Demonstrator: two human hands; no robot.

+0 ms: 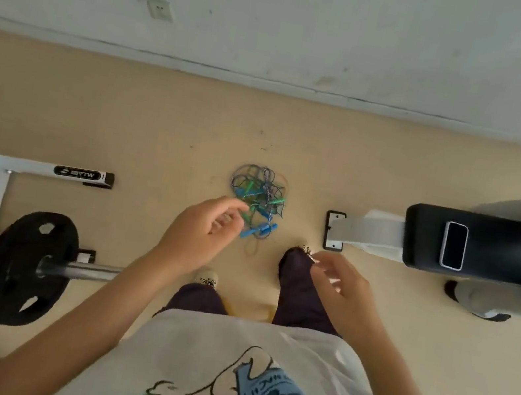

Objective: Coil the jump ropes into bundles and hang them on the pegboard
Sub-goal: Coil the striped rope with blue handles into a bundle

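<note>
Down on the tan floor (pixel 125 125), near the wall, the jump ropes (pixel 257 196) lie in one messy pile, with blue and green handles poking out. No rope is coiled yet, and no pegboard shows. The left hand (pixel 202 234) hangs just over the near side of the pile, its fingers (pixel 233 204) loosely bent and holding nothing. The right hand (pixel 339 282) waits a bit to the side, fingers loosely curled, holding nothing too. A good way, I think, is to grab one handle, lift slowly, and shake that rope free before winding it. Pulling hard could make knots tighter.
</note>
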